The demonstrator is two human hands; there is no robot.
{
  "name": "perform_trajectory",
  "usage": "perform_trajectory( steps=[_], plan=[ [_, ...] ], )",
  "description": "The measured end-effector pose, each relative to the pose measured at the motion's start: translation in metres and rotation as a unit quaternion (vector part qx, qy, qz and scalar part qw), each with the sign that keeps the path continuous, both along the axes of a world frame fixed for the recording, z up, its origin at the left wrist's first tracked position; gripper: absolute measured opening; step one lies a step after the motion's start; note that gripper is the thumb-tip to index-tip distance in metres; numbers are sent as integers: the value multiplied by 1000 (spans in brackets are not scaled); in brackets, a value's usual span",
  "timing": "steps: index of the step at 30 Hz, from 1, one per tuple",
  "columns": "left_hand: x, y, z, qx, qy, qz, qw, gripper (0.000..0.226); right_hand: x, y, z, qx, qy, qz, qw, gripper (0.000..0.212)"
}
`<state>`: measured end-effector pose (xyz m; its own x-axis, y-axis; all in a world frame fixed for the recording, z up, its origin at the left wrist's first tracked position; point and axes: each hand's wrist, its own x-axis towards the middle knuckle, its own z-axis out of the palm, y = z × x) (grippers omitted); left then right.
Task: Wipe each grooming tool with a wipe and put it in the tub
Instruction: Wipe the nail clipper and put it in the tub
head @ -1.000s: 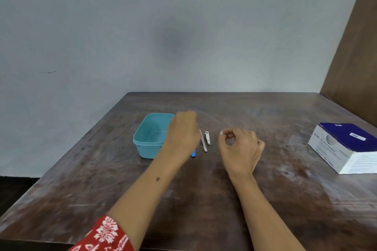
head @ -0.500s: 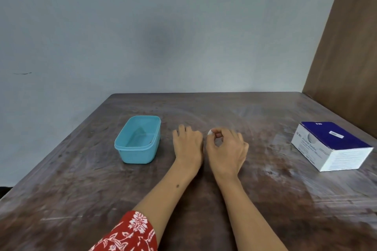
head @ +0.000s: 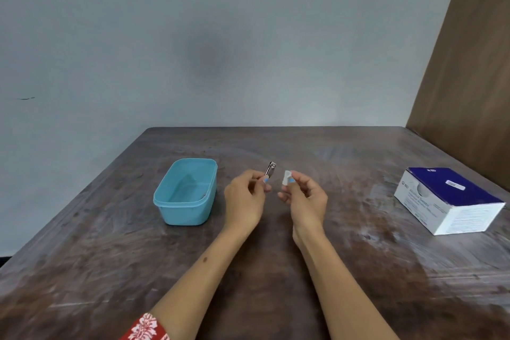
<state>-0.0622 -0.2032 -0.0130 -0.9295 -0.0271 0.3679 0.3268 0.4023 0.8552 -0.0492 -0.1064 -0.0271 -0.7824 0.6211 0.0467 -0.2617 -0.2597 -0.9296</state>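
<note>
The left hand [head: 244, 199] pinches a small metal nail clipper [head: 270, 169] by its near end between thumb and fingertips; the clipper's far end points up and away, clear of the table [head: 345, 270]. The right hand [head: 305, 201] pinches a small folded white wipe [head: 286, 177] between thumb and forefinger, with the remaining fingers loosely curled. Clipper and wipe are near each other but apart; no contact between them is visible.

Positions relative to the tub [head: 185, 192]:
- The tub is turquoise, open-topped and rests on the table.
- The left hand and clipper are just to the right of the tub, held above the table.
- The right hand and wipe are further right of the tub, beyond the clipper.
- A white and blue box [head: 447, 199], apparently a swab carton, lies well to the right of the tub near the table edge.

Task status, as a judgement: a thin dark item may lie against the tub's inner right wall, but it is too small to identify, so the count of finished tools cannot be told. No other grooming tools are visible on the table; some may be hidden behind the hands. The clipper appears to be unwiped at this moment. Remaining for this tool: wipe it, then place it in the tub
</note>
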Motion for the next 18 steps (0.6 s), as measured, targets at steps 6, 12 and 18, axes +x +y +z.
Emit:
perform_trajectory(
  steps=[6, 12, 18],
  plan=[
    [-4, 3, -14, 143, -86, -32, 985, 14, -12, -5, -1, -40, 11, 75, 996, 18],
    [-7, -1, -12, 185, -90, -46, 977, 14, -22, -3, 7, -46, -7, 151, 987, 21],
    [-6, -4, -12, 188, -101, -58, 975, 13, -21, 1, 6, -47, 8, 188, 981, 8]
  ],
)
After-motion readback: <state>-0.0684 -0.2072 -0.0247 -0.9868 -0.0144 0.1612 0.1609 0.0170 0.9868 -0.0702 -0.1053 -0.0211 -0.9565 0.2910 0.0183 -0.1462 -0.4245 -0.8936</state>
